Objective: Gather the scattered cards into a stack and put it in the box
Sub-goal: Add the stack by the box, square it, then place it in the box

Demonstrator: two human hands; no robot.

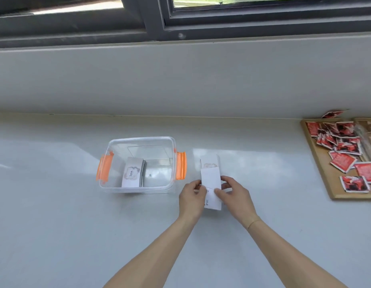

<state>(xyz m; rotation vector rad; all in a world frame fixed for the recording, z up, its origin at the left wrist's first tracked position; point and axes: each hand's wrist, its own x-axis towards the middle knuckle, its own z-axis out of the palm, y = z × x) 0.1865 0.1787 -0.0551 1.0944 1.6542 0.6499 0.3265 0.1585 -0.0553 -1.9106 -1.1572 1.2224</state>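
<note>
The person is standing at a pale counter (55,204) under a window, and both hands are working on the last few loose cards (210,177), which are lying just right of the clear box (139,189). The left hand (191,197) is pinching the left edge of these overlapping cards, and the right hand (234,196) is closing its thumb and fingers on their right edge, so both are gripping the same little bunch and squaring it up. One card is poking out beyond the others on the far side, and another is sticking out toward the person, so the bunch is not yet a neat stack. Inside the box, with its orange latches hanging open and no lid on it, a stack (133,173) is already leaning on edge against the left part, the front card reading "love". I am judging the job to be mostly done: the bulk of the cards is sitting in the box, and what is left is tidying this handful and dropping it in beside the others. Far right of the box, a wooden tray (324,171) of red packets (344,161) is lying untouched and looks unrelated.
</note>
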